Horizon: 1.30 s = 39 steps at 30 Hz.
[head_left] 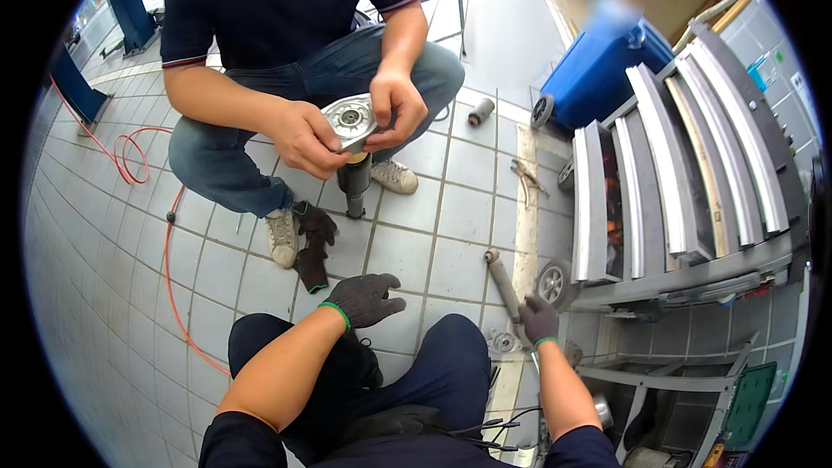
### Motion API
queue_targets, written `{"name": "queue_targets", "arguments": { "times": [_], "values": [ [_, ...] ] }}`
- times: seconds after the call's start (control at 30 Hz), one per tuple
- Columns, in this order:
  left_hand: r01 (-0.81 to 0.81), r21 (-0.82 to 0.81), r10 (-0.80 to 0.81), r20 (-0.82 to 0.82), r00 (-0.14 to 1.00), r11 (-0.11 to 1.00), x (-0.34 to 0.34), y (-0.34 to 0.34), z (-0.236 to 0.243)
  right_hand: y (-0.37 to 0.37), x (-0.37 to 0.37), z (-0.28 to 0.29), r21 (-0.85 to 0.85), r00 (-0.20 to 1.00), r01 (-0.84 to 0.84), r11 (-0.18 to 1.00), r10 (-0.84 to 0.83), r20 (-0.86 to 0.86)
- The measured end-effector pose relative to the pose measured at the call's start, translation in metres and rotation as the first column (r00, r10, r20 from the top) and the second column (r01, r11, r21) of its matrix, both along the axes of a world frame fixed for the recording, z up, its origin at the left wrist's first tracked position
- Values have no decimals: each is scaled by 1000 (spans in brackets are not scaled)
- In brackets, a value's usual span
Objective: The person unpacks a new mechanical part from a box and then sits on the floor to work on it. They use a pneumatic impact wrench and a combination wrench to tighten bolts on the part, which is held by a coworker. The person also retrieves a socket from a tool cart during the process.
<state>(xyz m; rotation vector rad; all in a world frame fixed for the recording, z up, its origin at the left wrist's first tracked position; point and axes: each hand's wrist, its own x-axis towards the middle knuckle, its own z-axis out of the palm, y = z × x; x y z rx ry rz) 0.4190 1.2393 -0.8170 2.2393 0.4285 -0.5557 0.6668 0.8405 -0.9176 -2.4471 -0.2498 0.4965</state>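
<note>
My left hand (362,299), in a dark glove with green cuff, hangs over the tiles with fingers apart and nothing in them. My right hand (539,319), gloved alike, closes on the end of a grey shock absorber (503,282) at the right. Beside it lies a small silvery part (504,340). Opposite, a squatting co-worker holds a round metal mount plate (349,120) in both bare hands atop an upright dark strut (354,184). Dark gloves (314,243) lie by that person's shoe. A short cylinder (480,113) and pliers-like tools (529,180) lie farther back.
A tool cart (745,156) with open drawers stands at the right, a blue wheeled bin (589,78) behind it. A metal stand (646,416) is at lower right. A red hose (169,269) runs over tiles at the left, near blue posts (130,13).
</note>
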Motion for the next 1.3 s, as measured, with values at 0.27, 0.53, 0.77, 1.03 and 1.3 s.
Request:
{"name": "queue_targets", "arguments": {
  "times": [0.27, 0.53, 0.77, 1.03, 1.3],
  "values": [
    [-69, 69, 58, 155, 986, 995, 17, 4, 4, 254, 25, 246, 185, 752, -595, 782, 460, 472],
    [-228, 23, 217, 233, 948, 973, 12, 26, 17, 463, 1, 363, -474, 53, -836, 277, 900, 433],
    [-210, -27, 211, 202, 956, 977, 11, 19, 7, 517, -7, 331, -615, -269, -783, -93, 942, 200],
    [-148, 9, 147, 104, 984, 989, 15, 10, 12, 513, -2, 319, -645, -235, -758, -99, 963, 129],
    [-122, 39, 117, 100, 988, 992, 19, 0, 6, 512, -1, 308, -635, -267, -764, -116, 953, 147]
  ]
}}
